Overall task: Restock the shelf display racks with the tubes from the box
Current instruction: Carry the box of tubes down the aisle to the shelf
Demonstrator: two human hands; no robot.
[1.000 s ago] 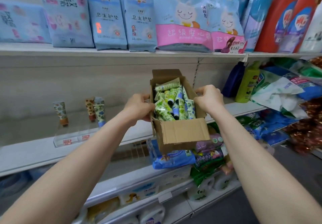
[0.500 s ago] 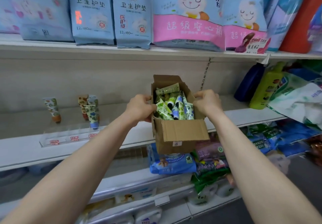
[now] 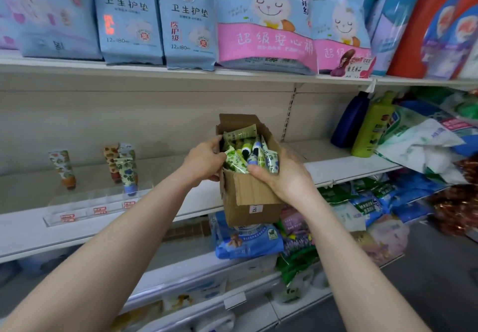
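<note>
An open brown cardboard box point(image 3: 248, 197) is held in front of the middle shelf's edge, packed with several green and blue patterned tubes point(image 3: 244, 154). My left hand point(image 3: 204, 162) grips the box's left wall. My right hand point(image 3: 283, 177) wraps the box's front right corner; its thumb lies across the rim against the tubes and its fingers are blurred along the right wall. A clear display rack point(image 3: 90, 209) with red labels sits on the middle shelf point(image 3: 28, 230) to the left. A few patterned tubes point(image 3: 62, 166) point(image 3: 128, 171) stand upright in it.
Blue and pink packs point(image 3: 129, 21) line the upper shelf. A dark blue bottle point(image 3: 351, 122), a green bottle point(image 3: 372, 130) and bags stand on the middle shelf to the right. Packets point(image 3: 248, 243) fill the lower shelves under the box.
My right hand slid from the top of the right wall down to the front right corner, its thumb now on the tubes. My view has moved closer to the shelf.
</note>
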